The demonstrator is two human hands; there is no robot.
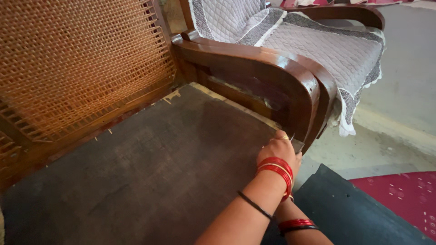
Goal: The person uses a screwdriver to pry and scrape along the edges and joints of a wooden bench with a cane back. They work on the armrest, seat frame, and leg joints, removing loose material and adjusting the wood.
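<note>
Two arms reach in from the bottom edge toward the front right corner of a wooden sofa's bare seat board (150, 168). The board is dark brown, coarse-grained and scuffed, with a paler strip along its far edge beside the curved, polished armrest (268, 72). The left hand (278, 149) rests on that corner, fingers curled together around something thin and pointed that pokes out above the knuckles; what it is cannot be told. Red bangles (276, 171) ring its wrist. The right hand is hidden beneath the left arm, so its fingers cannot be judged. Behind the board stands a woven cane backrest (77, 59), and a grey quilted cover (327, 50) drapes the next seat.
</note>
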